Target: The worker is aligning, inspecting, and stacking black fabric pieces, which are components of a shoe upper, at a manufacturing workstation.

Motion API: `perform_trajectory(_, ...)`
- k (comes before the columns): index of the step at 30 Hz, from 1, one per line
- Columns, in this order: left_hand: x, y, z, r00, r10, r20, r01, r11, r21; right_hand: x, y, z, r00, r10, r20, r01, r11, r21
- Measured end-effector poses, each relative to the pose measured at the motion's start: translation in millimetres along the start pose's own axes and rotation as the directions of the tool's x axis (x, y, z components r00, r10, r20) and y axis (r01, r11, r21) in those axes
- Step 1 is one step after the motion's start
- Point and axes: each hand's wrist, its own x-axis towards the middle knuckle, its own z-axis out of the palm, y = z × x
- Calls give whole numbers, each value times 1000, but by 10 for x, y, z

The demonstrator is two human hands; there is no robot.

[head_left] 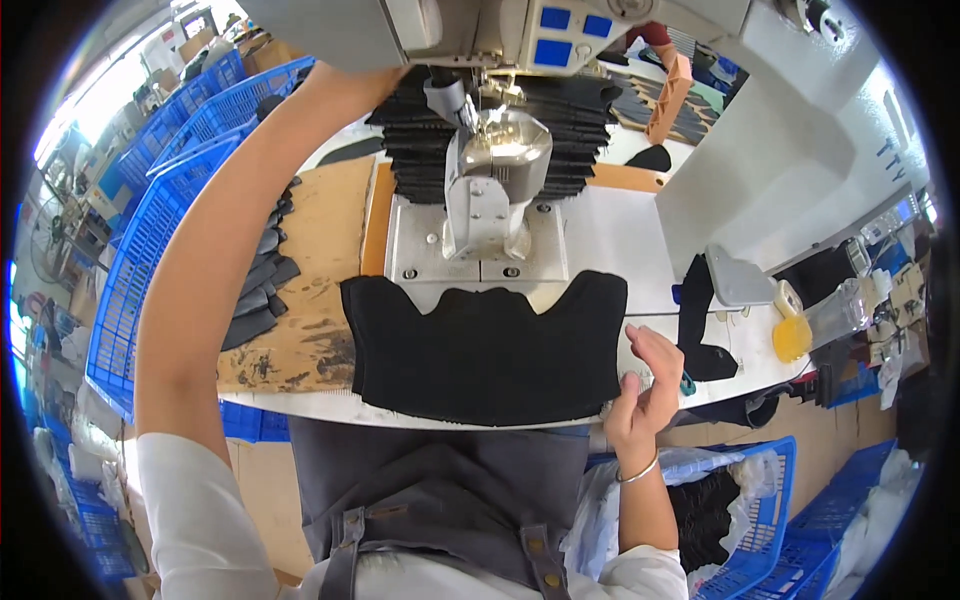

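A: Where was the piece?

B: Flat matte-black panel with a scalloped far edge: on the white tabletop, in front of the silver metal sewing post. Left end overlapped the stained tan board.

A: Grips?

B: Right grip: loosely open, fingers bent, thumb apart, nothing visibly pinched. Right at the panel's right edge; couldn't confirm contact. Bare left forearm reached up to the white machine head. Left grip was hidden there; couldn't tell how open or on what.

A: Handling call?

B: My judgement: light, flat touch, no bunching. It looked thin, so a one-sided push risked a crease. Both ends wanted support, scallops square to the silver base plate.

A: Edges?

B: Panel's near edge ran about along the tabletop's front edge; overhang unclear. Scallops sat just in front of the base plate.

A: Room?

B: Best to the right of the base plate, toward the thick white machine column. Tighter beside the right grip: small teal tool, then the angled black strip. Fanned dark pieces lined the board's left side. Layered black stack sat behind the post.
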Motion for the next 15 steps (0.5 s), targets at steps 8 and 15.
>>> perform_trajectory(8, 108, 381, -103, 938, -172, 300, 242, 946, -214, 15, -7, 6, 998, 65, -3, -65, 998, 4)
perform_trajectory(15, 248, 474, -297, 820, -249, 515, 380, 910, -165, -14, 10, 48, 996, 82, -19, -82, 997, 3)
